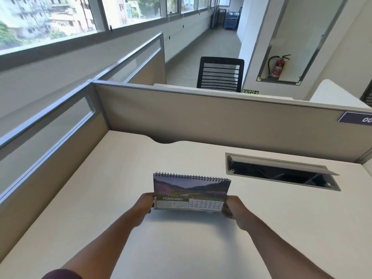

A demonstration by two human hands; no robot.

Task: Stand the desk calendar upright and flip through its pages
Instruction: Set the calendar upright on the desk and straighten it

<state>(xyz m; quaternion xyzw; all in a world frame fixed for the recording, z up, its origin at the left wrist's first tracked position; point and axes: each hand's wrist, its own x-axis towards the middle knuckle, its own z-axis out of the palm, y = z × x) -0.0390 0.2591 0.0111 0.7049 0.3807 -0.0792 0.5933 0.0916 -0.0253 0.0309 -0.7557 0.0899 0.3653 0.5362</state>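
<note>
Gripping the desk calendar point(191, 193) by its lower corners, left hand point(145, 203) and right hand point(231, 207) steady it upright on the bench point(100, 198), February showing.

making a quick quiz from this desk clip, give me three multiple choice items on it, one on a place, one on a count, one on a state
1. Where is the open cable hatch relative to the desk calendar?
A. beyond it, to the right
B. in front of it, to the left
C. under it

2. How many hands hold the calendar?
A. none
B. one
C. two

3. Which month's page shows?
A. June
B. February
C. November

Answers:
1 A, the hatch is cut into the desk farther back and right.
2 C, the left hand and the right hand grip its lower corners.
3 B, FEBRUARY is printed on the facing page.
</note>
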